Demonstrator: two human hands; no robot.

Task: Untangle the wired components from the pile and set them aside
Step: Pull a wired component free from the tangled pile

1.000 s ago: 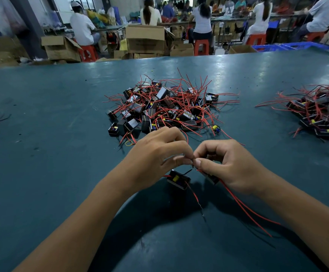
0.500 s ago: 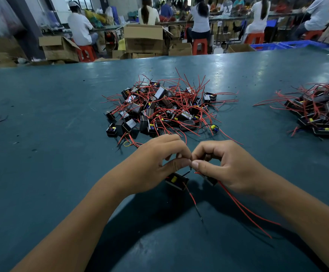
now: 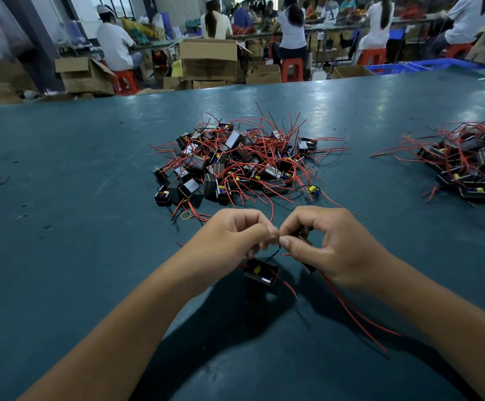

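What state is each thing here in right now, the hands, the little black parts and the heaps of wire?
Left hand: curled, pinching a thin wire.
Right hand: curled, pinching the same spot, fingertips meeting the left's.
Black part: dangling below the left hand.
Second part: mostly hidden under the right hand, red wires trailing.
Middle pile: tangled.
Right pile: heaped apart, wires also crossing.
Boxes: open.

Ctr frame: my left hand [image 3: 229, 238] & right hand [image 3: 330, 244] pinch thin wires, fingertips touching. Black component [image 3: 261, 272] dangles below left hand. Tangled pile [image 3: 235, 166] upper ctr on green table [image 3: 62, 227]; 2nd pile [image 3: 472, 166] right edge.
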